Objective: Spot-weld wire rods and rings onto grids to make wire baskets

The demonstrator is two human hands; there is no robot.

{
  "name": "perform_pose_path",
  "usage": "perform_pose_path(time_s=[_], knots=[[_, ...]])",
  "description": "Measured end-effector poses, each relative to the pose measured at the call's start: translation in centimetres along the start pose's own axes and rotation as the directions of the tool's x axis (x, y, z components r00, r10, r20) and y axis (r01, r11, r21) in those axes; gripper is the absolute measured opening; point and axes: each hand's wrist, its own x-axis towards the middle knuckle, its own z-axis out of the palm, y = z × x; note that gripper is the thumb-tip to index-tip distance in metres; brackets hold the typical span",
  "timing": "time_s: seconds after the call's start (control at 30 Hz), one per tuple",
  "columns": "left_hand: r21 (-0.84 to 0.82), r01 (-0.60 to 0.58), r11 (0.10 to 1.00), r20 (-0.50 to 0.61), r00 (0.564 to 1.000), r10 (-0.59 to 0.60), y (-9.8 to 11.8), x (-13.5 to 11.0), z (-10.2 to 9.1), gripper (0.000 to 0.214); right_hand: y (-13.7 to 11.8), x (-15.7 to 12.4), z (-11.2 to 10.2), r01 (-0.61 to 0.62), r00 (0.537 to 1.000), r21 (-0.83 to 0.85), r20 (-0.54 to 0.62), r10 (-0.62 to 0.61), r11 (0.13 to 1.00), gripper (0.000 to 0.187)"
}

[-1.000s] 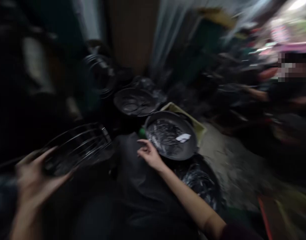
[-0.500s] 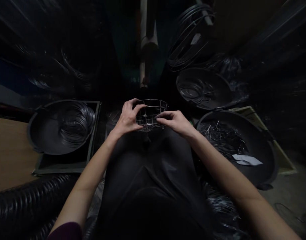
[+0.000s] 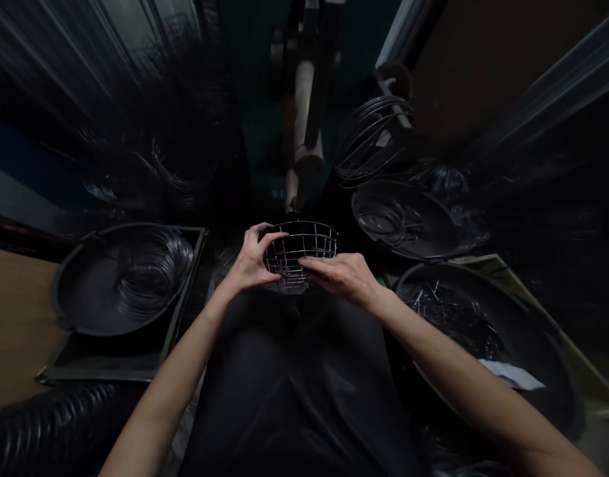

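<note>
A round wire basket (image 3: pixel 297 252) of thin shiny metal is held in front of me, above my dark-covered lap (image 3: pixel 289 371). My left hand (image 3: pixel 252 262) grips its left side, thumb low and fingers curled over the upper wires. At the basket's near right side is my right hand (image 3: pixel 341 275), fingers close together and touching the wires. Whether a small piece sits between those fingers is hidden. Just beyond the basket stands a machine with a pale cylindrical arm (image 3: pixel 304 112) pointing down toward it.
On the left, a dark basin (image 3: pixel 93 291) with coiled wire (image 3: pixel 152 271) rests on a crate (image 3: pixel 179 318). To the right are a basin of short wire pieces (image 3: pixel 448 311) with a white paper (image 3: pixel 513 375), and another basin (image 3: pixel 433 232) holding rings. Wire coils (image 3: pixel 376 139) hang behind.
The view has tilted up, so everything sits lower in the picture. My right hand has shifted left along the basket, its fingers now flatter against the wires. My left hand keeps its grip.
</note>
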Motion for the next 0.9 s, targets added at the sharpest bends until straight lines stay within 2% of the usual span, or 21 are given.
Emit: perform_pose_path(time_s=[0.2, 0.53, 0.67, 0.9], knots=[[-0.032, 0.013, 0.999, -0.054, 0.998, -0.014, -0.3, 1.2, -0.3, 0.083, 1.0, 1.8, -1.0, 0.008, 0.999, -0.015, -0.035, -0.009, 1.000, 0.029], [-0.050, 0.016, 0.999, -0.036, 0.999, -0.017, -0.6, 1.3, -0.1, 0.083, 1.2, 1.6, -0.4, 0.035, 0.996, -0.016, -0.077, -0.036, 0.999, 0.027], [-0.056, 0.020, 0.998, -0.073, 0.997, -0.024, -0.9, 2.4, 0.0, 0.082, 2.0, 2.6, -0.5, 0.029, 0.995, -0.073, -0.094, -0.036, 0.997, 0.027], [-0.047, 0.005, 0.999, -0.061, 0.998, -0.008, -1.5, 4.0, -0.8, 0.081, 2.7, 4.1, -0.4, 0.032, 0.990, -0.152, -0.134, -0.053, 0.988, 0.028]])
